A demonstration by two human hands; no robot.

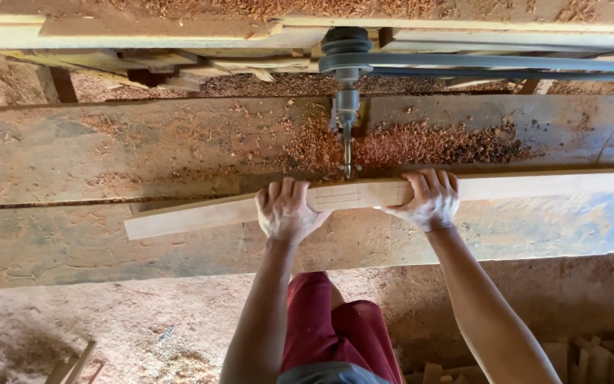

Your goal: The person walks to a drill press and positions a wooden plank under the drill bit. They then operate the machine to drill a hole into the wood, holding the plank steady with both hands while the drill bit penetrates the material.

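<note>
Left hand (286, 210) & right hand (428, 199) both clamped on wooden slat (364, 193), lying across workbench (108, 242) w/ drill bit (347, 153) tip at its far edge. Slat's right end cut off; sawdust pile (435, 146) behind.

Bare forearms, no sleeves — dark red trousers (335, 327), a grey hem (328, 373) at the waist.

The long pale wooden strip (200, 217) looks planed smooth and matt, with light bare wood. The wide brown wooden bench (108, 242) under it is rough, worn and stained, with reddish sawdust (421, 146) lying loose and coarse on it. The thin grey metal drill bit (347, 146) looks dull. The dark rubber belt (499, 65) is matt.
</note>
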